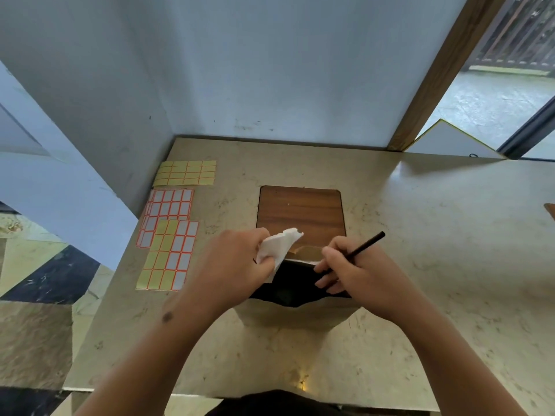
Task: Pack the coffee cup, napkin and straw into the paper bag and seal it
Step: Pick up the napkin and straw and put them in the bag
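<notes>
1. While the paper bag (295,315) stands open on the worktop (435,235) directly below our hands, its dark mouth faces up at us; we cannot make out whether the coffee cup is inside, since the interior is only a black hollow.
2. Our left hand (232,262) is closed around the white napkin (280,246), pinching its lower part while the loose upper corner sticks up and to the right, over the bag's far left rim.
3. Our right hand (353,271) is clamped on the black straw (357,250), held like a pen: its long axis runs on a diagonal, upper end pointing up and away to the right, lower end hidden among our fingers and aimed down-left into the opening.
4. Both hands sit just above the mouth, left at its left edge, right at its right edge, close together but not touching. The right hand looks slightly further over the opening, so we judge the straw goes in first or with the napkin.
5. The coming move turns on tipping the straw steeper so it slides down inside rather than catching on the rim.
6. Further out, a wooden board (300,210) lies just beyond the bag, and sheets of label stickers (171,235) lie well off to the left, probably for sealing.
</notes>
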